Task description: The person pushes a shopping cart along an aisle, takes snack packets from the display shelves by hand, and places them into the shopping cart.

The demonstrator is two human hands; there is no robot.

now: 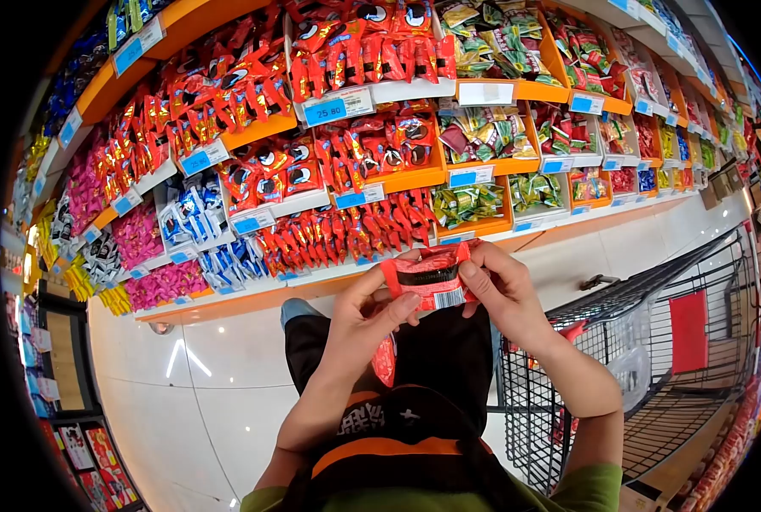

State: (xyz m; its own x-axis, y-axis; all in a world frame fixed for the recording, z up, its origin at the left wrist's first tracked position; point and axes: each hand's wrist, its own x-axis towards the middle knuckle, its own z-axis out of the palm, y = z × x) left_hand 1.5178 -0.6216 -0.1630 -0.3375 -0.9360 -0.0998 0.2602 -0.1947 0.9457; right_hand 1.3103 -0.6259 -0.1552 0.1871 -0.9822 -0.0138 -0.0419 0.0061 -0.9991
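The left hand (pixel 372 300) and right hand (pixel 502 286) gripped a red packet (pixel 423 277) at opposite sides — barcode (pixel 450 299) toward the person — before stocked shelves (pixel 534 90), while a shopping cart (pixel 688 333) stood to the person's right.

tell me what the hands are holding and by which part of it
A red packet: the left hand pinches its left end, the right hand its right end. Whether the red piece below the left hand is held too cannot be told.
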